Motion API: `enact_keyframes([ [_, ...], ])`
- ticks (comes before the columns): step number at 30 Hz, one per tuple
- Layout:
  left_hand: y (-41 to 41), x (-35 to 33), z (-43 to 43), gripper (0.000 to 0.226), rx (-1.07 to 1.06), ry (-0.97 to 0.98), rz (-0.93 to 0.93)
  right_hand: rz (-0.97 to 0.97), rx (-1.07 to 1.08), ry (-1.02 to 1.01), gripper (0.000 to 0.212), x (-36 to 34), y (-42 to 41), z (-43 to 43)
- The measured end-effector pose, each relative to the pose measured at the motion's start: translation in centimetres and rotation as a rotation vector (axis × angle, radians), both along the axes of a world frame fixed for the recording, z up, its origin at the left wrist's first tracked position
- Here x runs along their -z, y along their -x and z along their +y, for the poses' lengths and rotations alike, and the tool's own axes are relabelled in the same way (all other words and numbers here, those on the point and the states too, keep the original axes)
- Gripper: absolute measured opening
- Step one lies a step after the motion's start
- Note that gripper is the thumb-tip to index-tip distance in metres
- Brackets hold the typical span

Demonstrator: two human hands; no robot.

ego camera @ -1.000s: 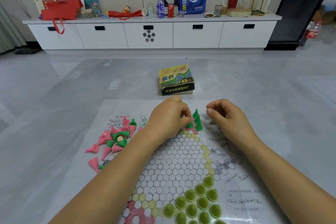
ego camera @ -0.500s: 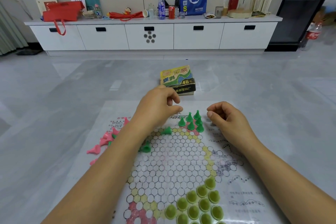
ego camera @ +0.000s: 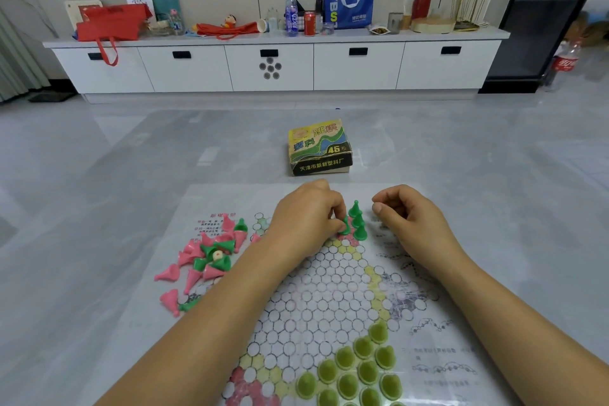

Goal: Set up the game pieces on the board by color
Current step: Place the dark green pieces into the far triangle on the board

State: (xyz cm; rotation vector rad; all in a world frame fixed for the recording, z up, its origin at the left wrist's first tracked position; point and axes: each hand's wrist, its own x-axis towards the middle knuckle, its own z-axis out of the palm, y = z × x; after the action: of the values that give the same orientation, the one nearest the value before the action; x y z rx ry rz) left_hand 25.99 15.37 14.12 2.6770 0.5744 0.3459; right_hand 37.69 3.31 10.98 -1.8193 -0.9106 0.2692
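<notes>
Green plastic cones [ego camera: 358,220] stand in a short row between the two hands, on the far point of the paper board [ego camera: 329,290]. There are three of them, upright and close together. The left hand [ego camera: 306,217] reaches in from the row's left side, thumb and forefinger pinching a fourth green cone [ego camera: 344,227]. That cone leans a little, its base over the pink-printed cells just beside the row; whether it touches the sheet cannot be told.

The right hand [ego camera: 412,224] rests on the board just right of the row, apart from the cones. Its fingers are curled in under the palm, with the thumb lying against them, and whether anything lies inside cannot be told.

Left of the left forearm, at the board's margin, lies a loose heap of pink and green pieces [ego camera: 211,257], most tipped on their sides. Between the forearms, nearer the person, a cluster of olive-green pieces [ego camera: 356,369] fills the board's near point. Beyond both hands, on the grey floor [ego camera: 82,208] just past the board's far edge, sits the yellow-and-green game box [ego camera: 319,148].
</notes>
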Motion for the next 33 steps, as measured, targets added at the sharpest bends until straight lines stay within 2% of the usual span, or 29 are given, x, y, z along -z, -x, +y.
enact_keyframes([
  [6,0.2,-0.4,0.1,0.018,0.001,0.002,-0.018,-0.006,0.000,0.011,0.004,0.0,0.0,0.0],
  [10,1.1,-1.7,1.6,0.014,-0.064,0.089,-0.069,0.011,-0.004,0.015,0.006,0.0,0.1,-0.1],
  [17,1.1,-1.0,1.8,0.008,-0.098,0.140,0.081,-0.023,0.004,0.080,0.013,0.0,0.0,0.0],
  [26,0.7,-0.6,1.6,0.009,-0.095,0.051,0.077,-0.014,-0.001,0.081,0.013,-0.1,0.0,-0.1],
  [30,1.6,-2.1,2.5,0.012,-0.134,0.122,0.063,-0.006,0.007,0.082,0.012,0.0,0.0,-0.1],
  [33,3.0,-3.8,3.6,0.010,-0.130,0.164,0.181,0.008,0.007,0.075,0.012,0.0,0.0,0.0],
])
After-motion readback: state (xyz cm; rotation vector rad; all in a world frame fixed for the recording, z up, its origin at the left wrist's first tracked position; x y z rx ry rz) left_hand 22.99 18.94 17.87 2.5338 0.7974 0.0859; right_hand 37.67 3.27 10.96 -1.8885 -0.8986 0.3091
